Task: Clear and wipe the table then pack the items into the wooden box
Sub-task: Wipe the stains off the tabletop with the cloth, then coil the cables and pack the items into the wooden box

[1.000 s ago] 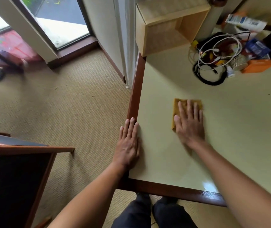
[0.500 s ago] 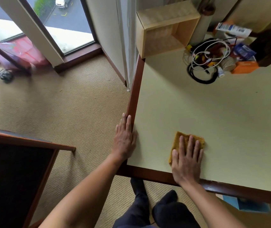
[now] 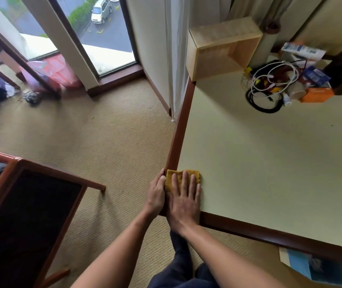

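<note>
A yellow cloth (image 3: 178, 177) lies at the near left corner of the pale table (image 3: 269, 163). My right hand (image 3: 184, 201) presses flat on the cloth with its fingers spread. My left hand (image 3: 156, 195) cups the table's dark wooden edge just left of the cloth, its thumb touching the cloth's side. The wooden box (image 3: 223, 47) lies on its side at the far left corner, its opening facing me. A pile of cables (image 3: 269, 86), a roll of tape (image 3: 295, 91), a small bottle (image 3: 287, 100) and an orange box (image 3: 316, 95) sits at the far right.
A dark chair back (image 3: 30, 215) stands on the carpet to the left. A blue packet (image 3: 319, 269) lies on the floor under the table's near edge. A glass door (image 3: 95, 32) and bags on the floor are at the far left. A white curtain (image 3: 176, 59) hangs beside the table.
My right hand has slid the cloth towards me and then left to the near left corner. My left hand has drawn back along the table's edge to meet it.
</note>
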The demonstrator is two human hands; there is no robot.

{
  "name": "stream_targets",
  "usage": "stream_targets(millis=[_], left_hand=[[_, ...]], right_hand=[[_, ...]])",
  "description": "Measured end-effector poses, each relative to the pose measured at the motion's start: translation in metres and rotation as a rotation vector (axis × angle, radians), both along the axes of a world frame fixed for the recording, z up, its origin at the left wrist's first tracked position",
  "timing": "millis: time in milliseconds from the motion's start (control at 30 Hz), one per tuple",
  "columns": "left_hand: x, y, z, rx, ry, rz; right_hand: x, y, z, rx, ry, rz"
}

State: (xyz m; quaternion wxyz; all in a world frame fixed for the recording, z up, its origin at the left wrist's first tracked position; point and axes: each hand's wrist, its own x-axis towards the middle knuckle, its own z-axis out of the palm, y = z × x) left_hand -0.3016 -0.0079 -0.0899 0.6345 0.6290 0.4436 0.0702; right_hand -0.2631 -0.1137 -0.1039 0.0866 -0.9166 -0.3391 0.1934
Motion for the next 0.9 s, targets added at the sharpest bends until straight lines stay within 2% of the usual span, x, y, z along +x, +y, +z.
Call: stream_targets(millis=[67,167,300,500,700,900], left_hand=[[0.0,0.004,0.007,0.019,0.02,-0.012],[0.007,0.015,0.024,0.142,0.064,-0.055],[0.038,0.032,0.061,0.19,0.014,-0.053],[0.122,0.049,0.114,0.258,-0.052,-0.128],[0.234,0.076,0.151,0.345,-0.059,-0.119],[0.338,0.115,0.158,0.428,0.061,-0.063]], right_hand=[[0.007,-0.003,0.012,0.027,0.06,-0.004],[0.027,-0.008,0.038,0.208,0.17,-0.114],[0.084,-0.005,0.074,0.444,0.201,-0.32],[0.201,0.015,0.136,0.645,0.208,-0.453],[0.323,0.044,0.179,0.769,0.207,-0.542],[0.445,0.081,0.189,0.733,0.186,-0.642]])
